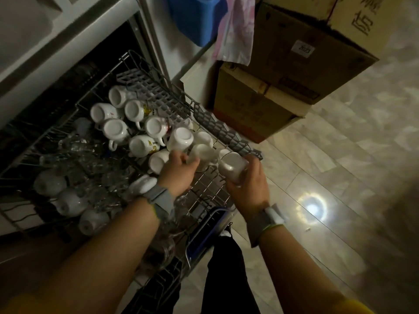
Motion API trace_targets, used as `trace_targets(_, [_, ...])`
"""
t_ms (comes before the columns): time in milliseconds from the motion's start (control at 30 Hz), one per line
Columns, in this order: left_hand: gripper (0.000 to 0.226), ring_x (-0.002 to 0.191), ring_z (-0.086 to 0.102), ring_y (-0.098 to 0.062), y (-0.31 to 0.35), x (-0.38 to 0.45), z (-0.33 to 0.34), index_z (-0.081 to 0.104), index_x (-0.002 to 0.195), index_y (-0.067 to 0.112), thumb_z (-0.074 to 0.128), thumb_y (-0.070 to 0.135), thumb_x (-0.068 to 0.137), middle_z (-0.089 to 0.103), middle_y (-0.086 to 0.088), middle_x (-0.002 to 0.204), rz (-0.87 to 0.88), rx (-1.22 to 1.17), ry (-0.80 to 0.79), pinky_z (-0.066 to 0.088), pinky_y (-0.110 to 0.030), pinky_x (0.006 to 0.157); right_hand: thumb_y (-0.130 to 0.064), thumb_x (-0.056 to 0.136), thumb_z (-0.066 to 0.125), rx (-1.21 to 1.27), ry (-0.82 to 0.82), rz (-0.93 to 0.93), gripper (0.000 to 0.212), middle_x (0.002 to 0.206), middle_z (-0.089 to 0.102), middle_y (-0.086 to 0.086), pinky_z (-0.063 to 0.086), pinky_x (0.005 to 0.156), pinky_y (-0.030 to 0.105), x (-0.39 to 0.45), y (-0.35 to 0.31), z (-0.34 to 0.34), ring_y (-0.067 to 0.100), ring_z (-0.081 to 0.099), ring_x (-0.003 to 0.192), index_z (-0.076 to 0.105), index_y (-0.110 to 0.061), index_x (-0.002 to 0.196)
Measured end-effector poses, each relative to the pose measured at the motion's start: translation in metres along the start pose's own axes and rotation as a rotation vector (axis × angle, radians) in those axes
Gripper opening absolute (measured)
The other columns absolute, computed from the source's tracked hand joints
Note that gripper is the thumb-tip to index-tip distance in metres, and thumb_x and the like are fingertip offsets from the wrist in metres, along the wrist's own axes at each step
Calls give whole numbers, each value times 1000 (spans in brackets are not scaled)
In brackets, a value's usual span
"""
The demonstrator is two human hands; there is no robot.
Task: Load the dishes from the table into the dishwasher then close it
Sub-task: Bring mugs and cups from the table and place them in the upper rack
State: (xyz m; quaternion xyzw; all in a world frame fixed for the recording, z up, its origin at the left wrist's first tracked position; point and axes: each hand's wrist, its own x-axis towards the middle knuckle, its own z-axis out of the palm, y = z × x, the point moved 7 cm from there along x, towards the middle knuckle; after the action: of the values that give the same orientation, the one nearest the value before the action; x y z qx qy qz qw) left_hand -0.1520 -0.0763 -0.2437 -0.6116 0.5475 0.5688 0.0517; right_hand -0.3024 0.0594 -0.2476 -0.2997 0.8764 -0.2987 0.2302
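The dishwasher's upper wire rack is pulled out in front of me. Several white mugs stand upside down in it, with clear glasses to their left. My right hand grips a white mug, bottom up, over the rack's near right corner. My left hand has its fingers curled on another white mug that sits in the rack beside the first.
Stacked cardboard boxes stand right of the rack, a pink cloth draped over them and a blue bin behind. The lower rack shows beneath. A white counter edge runs above the dishwasher. Tiled floor lies to the right.
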Motion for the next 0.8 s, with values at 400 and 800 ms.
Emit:
trace_targets(400, [69,136,30,-33,49,62,55,20,151,27,54,26,91,29,-6,152,646,1334,-171,34,-44,107,-43,87,61,-345,-472,-81,54,126,46,8,52,85,45,17,-2,41,35,58,106,43,-23,135])
trace_targets(800, [44,137,27,-34,53,71,57,35,139,27,38,27,95,34,-9,145,592,1512,-233,3,-49,118,-48,69,75,3,-145,249,65,118,51,-1,52,83,40,9,14,1,20,55,100,49,-24,124])
